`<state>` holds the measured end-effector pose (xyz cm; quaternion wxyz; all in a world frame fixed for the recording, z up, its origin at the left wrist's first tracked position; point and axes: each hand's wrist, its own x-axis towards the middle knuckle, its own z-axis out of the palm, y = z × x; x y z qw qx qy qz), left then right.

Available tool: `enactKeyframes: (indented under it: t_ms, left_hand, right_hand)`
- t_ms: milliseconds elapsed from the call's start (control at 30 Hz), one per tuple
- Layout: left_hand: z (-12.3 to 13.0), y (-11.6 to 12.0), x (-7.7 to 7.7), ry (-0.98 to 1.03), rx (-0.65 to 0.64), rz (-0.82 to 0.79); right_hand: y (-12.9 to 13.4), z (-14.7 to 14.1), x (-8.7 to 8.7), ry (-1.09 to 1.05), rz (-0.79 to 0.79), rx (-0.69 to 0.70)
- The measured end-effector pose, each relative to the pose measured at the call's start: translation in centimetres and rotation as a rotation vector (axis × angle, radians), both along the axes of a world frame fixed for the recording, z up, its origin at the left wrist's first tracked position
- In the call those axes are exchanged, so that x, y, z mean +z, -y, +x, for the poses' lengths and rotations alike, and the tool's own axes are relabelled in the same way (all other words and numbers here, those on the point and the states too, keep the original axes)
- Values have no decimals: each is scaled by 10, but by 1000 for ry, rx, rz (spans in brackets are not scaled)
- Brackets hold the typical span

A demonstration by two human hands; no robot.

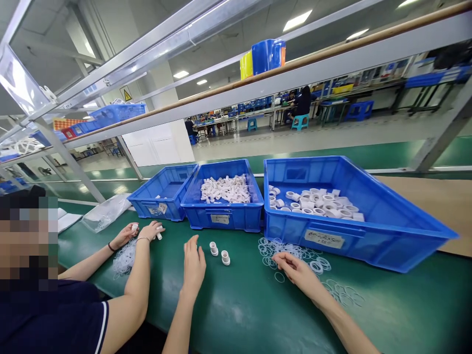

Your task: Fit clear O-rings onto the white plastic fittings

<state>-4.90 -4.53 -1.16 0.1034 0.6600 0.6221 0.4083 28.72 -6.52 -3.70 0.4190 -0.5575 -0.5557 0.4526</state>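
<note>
Where the clear rings (291,250) lie between the largest blue bin (379,246) and the near edge of the table (258,314), the right hand (299,274) has its fingertips together; whether its grip pinches one, I cannot tell. Beside two upright white fittings (225,258), the left hand (193,268) has a loose, seemingly empty grip. Rings look light and flexible, best pinched at the rim. Bins number three; rings, too many to count.
</note>
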Motion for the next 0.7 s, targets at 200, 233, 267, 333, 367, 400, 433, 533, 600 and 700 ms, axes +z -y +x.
enactKeyframes:
  t_ms: [200,233,267,333,367,400,433,533,600,700]
  left_hand:
    - [25,1,-27,288,-117,-270]
    - [27,-1,-29,289,-119,-296]
    - [29,-2,-30,286,-124,-312]
    - [33,-4,-31,277,-137,-325]
    - [35,-3,-30,274,-146,-328]
    - [38,-3,-30,272,-156,-329]
    - [40,-2,-30,272,-165,-329]
    - [50,-2,-30,273,-187,-332]
    - [57,-2,-30,273,-210,-341]
    - [72,-2,-26,268,-281,-353]
  right_hand:
    - [-1,3,4,4,3,57]
    - [-1,4,3,8,2,60]
    - [-2,5,3,10,3,60]
    - [-3,7,2,9,11,53]
    - [-3,7,2,8,15,53]
    - [-3,7,1,9,20,54]
    - [-3,7,1,11,24,55]
    - [-2,6,1,21,37,67]
    - [-1,5,3,28,42,69]
    - [0,5,5,41,33,58]
